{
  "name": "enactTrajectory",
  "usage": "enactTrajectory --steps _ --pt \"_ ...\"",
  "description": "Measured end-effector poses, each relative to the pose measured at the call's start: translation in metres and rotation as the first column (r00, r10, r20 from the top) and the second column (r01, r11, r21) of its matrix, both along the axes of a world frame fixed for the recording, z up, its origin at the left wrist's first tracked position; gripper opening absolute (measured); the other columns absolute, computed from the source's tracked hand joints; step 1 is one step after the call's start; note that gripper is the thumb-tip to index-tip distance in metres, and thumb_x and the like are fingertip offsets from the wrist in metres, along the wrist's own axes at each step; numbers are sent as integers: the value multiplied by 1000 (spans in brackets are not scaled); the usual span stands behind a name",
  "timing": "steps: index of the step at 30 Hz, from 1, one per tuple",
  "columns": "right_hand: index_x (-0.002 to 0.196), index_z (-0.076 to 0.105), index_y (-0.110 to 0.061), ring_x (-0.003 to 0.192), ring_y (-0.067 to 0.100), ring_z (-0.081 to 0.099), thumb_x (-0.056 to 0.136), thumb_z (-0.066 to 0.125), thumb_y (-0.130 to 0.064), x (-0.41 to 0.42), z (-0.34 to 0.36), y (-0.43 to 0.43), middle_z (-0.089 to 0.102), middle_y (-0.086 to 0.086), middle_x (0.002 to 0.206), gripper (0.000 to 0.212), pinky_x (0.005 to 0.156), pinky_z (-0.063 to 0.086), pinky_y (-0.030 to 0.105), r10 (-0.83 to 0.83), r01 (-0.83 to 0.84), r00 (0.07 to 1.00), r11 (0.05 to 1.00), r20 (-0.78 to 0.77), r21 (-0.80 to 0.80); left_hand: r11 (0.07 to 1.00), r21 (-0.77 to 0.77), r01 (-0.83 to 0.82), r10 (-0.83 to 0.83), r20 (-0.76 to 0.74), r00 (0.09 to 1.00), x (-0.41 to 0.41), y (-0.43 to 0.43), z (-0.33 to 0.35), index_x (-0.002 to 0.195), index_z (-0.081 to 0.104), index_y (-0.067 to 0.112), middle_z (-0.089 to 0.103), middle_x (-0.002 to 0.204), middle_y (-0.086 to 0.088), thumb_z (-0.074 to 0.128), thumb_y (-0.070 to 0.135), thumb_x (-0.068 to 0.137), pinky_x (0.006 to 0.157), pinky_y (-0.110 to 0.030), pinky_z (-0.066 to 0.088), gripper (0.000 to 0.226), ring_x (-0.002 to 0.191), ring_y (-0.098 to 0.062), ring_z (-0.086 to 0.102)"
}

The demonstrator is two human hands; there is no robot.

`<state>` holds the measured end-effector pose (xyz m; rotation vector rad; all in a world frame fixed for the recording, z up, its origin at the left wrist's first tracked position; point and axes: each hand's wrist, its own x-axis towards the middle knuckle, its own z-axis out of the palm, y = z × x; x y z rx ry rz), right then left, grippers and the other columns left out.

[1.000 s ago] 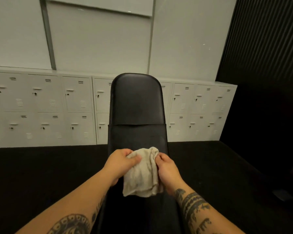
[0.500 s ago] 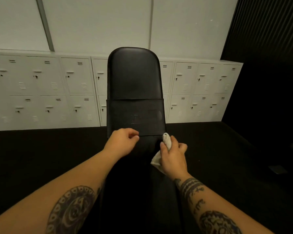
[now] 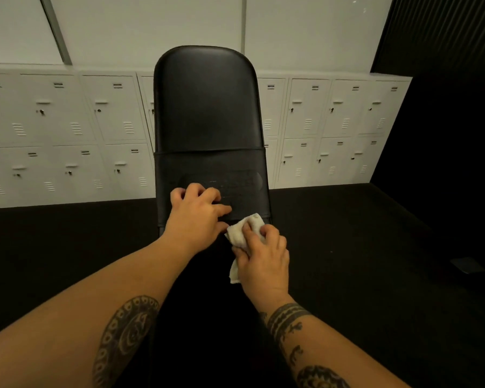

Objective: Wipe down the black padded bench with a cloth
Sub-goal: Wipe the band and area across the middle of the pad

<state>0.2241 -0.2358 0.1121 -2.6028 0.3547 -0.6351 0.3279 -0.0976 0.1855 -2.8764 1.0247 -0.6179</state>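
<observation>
The black padded bench (image 3: 207,107) runs away from me down the middle, its far pad raised and rounded at the top. My right hand (image 3: 263,259) grips a bunched off-white cloth (image 3: 242,228) and holds it against the bench near the seam of the lower pad; a tail of cloth hangs out below the palm. My left hand (image 3: 193,214) rests on the pad just left of the cloth, fingers bent with the tips on the surface, holding nothing.
A double row of white lockers (image 3: 67,135) lines the back wall behind the bench. Black flooring (image 3: 361,261) spreads on both sides. A dark ribbed wall (image 3: 445,37) closes the right side.
The left hand has let go of the cloth and settled on the pad. The right hand has bunched the cloth and brought it down onto the bench. The view moved closer to the bench.
</observation>
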Motion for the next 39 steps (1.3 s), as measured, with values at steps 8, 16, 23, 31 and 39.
enactTrajectory --steps 8,16,23,31,39 --pt "137 49 -38 107 16 43 92 60 -43 -17 -19 -17 42 -6 127 47 90 44 36 103 -98 992 993 69 -71 974 135 185 -212 229 950 18 0 5 107 78 30 71 118 7 57 40 98 99 -51 31 25 118 -25 58" --pt "138 42 -34 102 12 48 89 64 -38 -14 -23 -21 50 -10 116 54 91 45 33 168 -163 972 986 163 -42 988 149 46 -64 119 991 42 -21 37 125 62 25 48 131 2 55 30 96 100 -51 32 30 122 -27 40" --pt "129 63 -24 85 30 54 86 59 -31 31 -1 -1 56 6 104 43 68 46 45 352 -280 903 917 245 -285 988 139 60 -59 -15 998 55 -24 48 116 65 34 41 131 9 55 34 98 99 -49 30 21 121 -24 35" --pt "124 67 -25 74 29 55 79 70 -20 46 11 -13 52 8 92 46 58 50 42 117 -56 949 977 293 -207 993 91 75 -65 -116 991 60 -24 52 100 64 39 35 116 16 58 37 97 98 -47 29 7 116 -20 34" --pt "131 63 -27 84 22 57 89 65 -25 27 0 -23 49 2 106 42 72 55 41 -141 116 967 985 212 124 995 31 91 -84 -181 980 58 -23 54 97 63 39 35 115 17 58 40 99 102 -45 27 5 117 -18 32"
